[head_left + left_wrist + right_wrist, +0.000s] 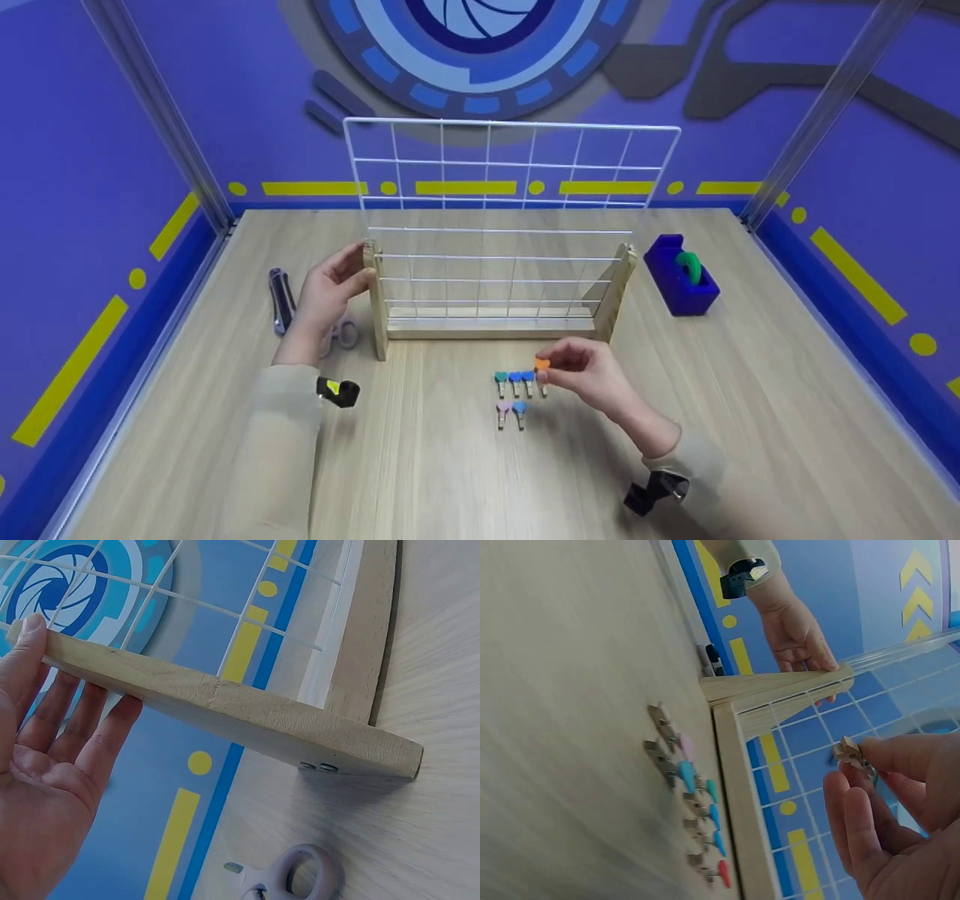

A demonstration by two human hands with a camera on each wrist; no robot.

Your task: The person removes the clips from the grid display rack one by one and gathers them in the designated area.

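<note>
My left hand (324,296) grips the upper end of the left wooden side post (202,694), its thumb on one face and fingers on the other. That post belongs to a wooden stand (491,330) holding a white wire grid (487,161) upright. My right hand (592,377) pinches a small wooden clothespin (850,754) between thumb and fingers, in front of the stand; an orange heart (541,364) shows at its fingertips. Below lie several mini clothespins with coloured heads, among them a green one (501,381), a pink one (502,412) and a light blue one (519,412).
Left of the stand lie a dark utility knife (281,300) and scissors with pale handles (345,334). A blue tape dispenser (681,277) with a green roll stands to the right. Blue panels (247,90) enclose the table at the back and sides.
</note>
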